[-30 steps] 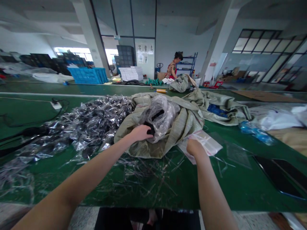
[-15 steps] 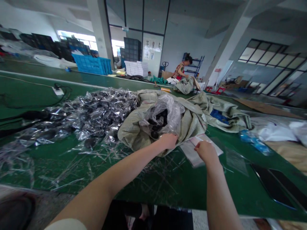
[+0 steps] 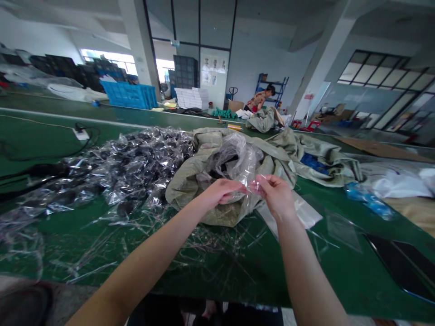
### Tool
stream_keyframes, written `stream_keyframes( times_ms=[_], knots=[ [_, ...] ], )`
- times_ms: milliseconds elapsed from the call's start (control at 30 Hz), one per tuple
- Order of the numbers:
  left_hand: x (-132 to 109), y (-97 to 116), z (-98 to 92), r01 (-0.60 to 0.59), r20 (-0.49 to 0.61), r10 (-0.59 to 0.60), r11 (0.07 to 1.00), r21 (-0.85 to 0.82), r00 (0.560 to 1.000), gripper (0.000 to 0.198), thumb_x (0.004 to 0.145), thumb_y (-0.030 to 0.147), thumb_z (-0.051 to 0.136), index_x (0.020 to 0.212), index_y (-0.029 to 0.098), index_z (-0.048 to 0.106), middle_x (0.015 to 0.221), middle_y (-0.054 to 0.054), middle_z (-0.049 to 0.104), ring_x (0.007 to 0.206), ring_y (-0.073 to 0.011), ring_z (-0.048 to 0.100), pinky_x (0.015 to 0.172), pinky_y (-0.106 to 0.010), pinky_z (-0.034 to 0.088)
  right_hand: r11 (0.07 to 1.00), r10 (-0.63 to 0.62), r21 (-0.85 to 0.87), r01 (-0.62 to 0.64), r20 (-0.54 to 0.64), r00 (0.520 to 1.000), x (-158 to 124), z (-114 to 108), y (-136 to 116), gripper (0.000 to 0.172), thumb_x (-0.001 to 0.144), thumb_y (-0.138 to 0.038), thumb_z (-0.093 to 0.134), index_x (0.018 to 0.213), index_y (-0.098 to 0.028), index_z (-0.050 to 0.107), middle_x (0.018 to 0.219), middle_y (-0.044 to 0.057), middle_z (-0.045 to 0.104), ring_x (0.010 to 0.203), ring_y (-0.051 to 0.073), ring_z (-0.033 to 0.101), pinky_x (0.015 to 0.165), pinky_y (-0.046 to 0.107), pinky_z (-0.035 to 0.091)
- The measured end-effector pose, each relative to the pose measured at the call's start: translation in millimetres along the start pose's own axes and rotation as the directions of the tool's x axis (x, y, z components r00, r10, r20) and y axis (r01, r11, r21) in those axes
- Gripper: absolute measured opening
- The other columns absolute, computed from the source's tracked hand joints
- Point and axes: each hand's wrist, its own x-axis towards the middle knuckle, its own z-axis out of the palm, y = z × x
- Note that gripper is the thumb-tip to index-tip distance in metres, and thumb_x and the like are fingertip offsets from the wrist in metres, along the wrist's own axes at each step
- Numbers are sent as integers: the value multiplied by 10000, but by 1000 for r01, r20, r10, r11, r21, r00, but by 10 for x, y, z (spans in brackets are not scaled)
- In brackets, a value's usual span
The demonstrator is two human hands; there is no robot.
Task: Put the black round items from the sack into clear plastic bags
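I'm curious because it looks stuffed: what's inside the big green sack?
The sack holds a clear plastic bag with dark things inside. The crinkled plastic hides their shape, and anything deeper is covered by the sack's folds.

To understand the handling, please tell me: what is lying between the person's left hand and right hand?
In the head view, a piece of thin clear plastic spans the gap between the left hand and the right hand.

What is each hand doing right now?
Left hand: closed, pinching a clear plastic bag.
Right hand: closed, pinching the same bag.
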Motion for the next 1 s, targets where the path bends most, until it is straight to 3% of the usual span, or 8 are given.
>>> stream_keyframes(
  times_ms=[100,200,333,400,467,667,800,1000],
  knots=[
    [-101,-51,-111,27,-135,-32,999,-43,990,479,665,549,728,834,102,706,433,90,294,381,-26,176,405,-217,95,997,13,-80,-8,61,998,66,212,167,375,756,-572,633,815,-204,590,835,92,728,722,238,693,679,405,592],
    [-157,-115,-283,44,-346,-32,999,29,938,460,683,559,696,743,103,694,457,48,427,379,-25,209,399,-224,99,959,-152,-228,167,81,985,29,308,239,432,816,-529,590,1078,-186,569,1073,124,692,939,242,676,769,395,582],
    [-209,-172,-486,70,-466,-42,997,44,884,417,689,537,678,686,120,669,541,8,564,374,-24,237,389,-229,111,663,-477,-428,614,391,787,-120,347,195,577,809,-371,652,1324,-205,452,1428,137,459,1325,265,429,1073,481,394],
    [-223,-189,-528,70,-487,-39,997,45,873,394,684,520,682,660,128,653,543,10,579,369,-25,246,390,-229,127,516,-514,-454,727,515,686,-165,385,184,565,818,-305,636,1343,-213,446,1457,128,423,1378,270,349,1124,510,312],
    [-229,-202,-537,78,-500,-33,994,71,865,379,684,505,685,645,130,648,535,13,581,372,-29,260,398,-227,151,442,-542,-484,755,527,655,-168,443,207,508,848,-262,586,1337,-207,456,1428,129,454,1365,264,365,1119,512,314],
    [-255,-200,-505,37,-460,76,972,232,885,376,733,499,657,630,138,644,588,-9,620,497,-82,459,500,-225,324,419,-582,-622,662,375,721,-98,598,304,134,893,-227,527,943,-178,641,1025,99,672,1012,211,614,917,359,478],
    [-325,-157,-433,-12,-440,207,914,406,873,419,747,573,625,691,158,603,689,-12,633,650,-126,539,629,-245,398,405,-574,-734,545,260,776,-133,671,287,166,900,-215,513,784,-171,623,780,52,667,740,168,621,717,284,475],
    [-414,-125,-302,15,-403,314,773,634,860,451,677,607,680,706,186,519,654,28,542,595,-119,480,578,-250,358,416,-592,-789,451,141,793,-197,751,263,204,903,-253,515,753,-164,621,724,46,663,655,156,596,630,268,432]
  ],
)
